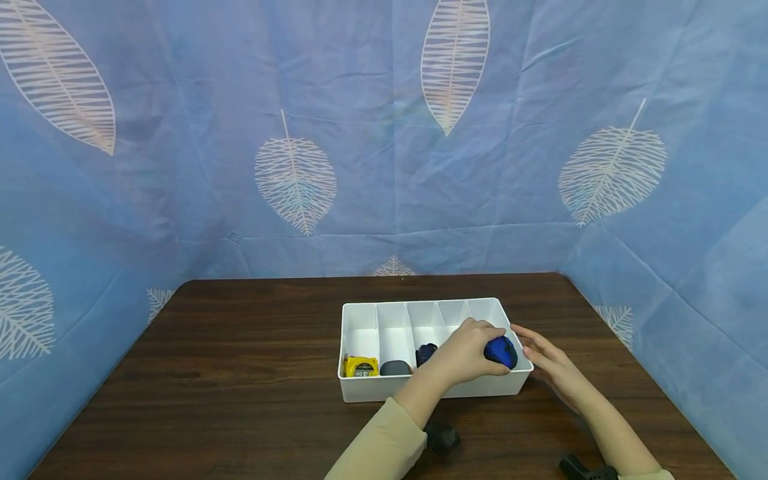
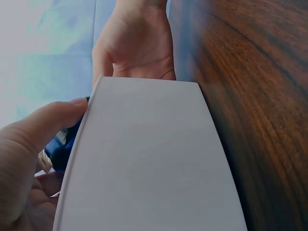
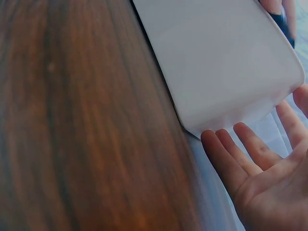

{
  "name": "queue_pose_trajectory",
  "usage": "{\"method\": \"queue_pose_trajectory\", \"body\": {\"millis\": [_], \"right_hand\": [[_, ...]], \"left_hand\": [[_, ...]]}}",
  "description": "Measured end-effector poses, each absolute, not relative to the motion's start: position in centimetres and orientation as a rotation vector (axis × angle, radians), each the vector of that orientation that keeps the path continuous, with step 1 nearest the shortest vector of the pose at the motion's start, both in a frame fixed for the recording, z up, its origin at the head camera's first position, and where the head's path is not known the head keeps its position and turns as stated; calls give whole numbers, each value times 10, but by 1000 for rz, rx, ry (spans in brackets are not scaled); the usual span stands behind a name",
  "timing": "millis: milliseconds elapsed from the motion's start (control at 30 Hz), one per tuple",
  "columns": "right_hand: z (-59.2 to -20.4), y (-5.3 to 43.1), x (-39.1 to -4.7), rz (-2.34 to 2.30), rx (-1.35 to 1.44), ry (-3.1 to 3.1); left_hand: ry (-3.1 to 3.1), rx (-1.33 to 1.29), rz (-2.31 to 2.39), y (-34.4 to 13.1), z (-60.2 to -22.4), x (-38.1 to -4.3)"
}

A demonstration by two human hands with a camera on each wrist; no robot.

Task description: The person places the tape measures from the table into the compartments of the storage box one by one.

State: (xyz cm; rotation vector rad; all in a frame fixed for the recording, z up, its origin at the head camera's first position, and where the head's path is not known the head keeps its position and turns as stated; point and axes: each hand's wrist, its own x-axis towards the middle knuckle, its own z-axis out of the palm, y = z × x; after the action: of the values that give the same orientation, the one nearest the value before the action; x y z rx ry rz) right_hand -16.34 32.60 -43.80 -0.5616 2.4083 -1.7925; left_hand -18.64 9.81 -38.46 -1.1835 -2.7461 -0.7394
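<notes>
My left hand (image 1: 469, 350) grips a rounded blue-and-black object (image 1: 501, 352) at the rightmost compartment of a white divided box (image 1: 432, 388). In the left wrist view the left thumb (image 2: 62, 115) lies by the box's rim, and part of the blue object (image 2: 60, 154) shows behind it. At the box's right end is my right hand (image 1: 555, 367), its fingers extended. The right wrist view has those fingertips (image 3: 238, 129) at the box's end wall (image 3: 250, 115), touching or very close. The blue object's exact kind cannot be told.
Along the box's front lie a yellow tape measure (image 1: 362, 367) in the leftmost compartment, a dark grey rounded object (image 1: 395, 368) in the second and a dark navy object (image 1: 426, 353) in the third. A brown wooden table (image 1: 210, 360) bears the box; a blue leaf-patterned curtain (image 1: 372, 167) hangs behind.
</notes>
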Motion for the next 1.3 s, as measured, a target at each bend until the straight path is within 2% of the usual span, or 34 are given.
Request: {"method": "queue_pose_trajectory", "body": {"millis": [1300], "right_hand": [[-441, 328, -165, -1866, -620, 2340]], "left_hand": [[-2637, -1221, -234, 110, -398, -174]]}}
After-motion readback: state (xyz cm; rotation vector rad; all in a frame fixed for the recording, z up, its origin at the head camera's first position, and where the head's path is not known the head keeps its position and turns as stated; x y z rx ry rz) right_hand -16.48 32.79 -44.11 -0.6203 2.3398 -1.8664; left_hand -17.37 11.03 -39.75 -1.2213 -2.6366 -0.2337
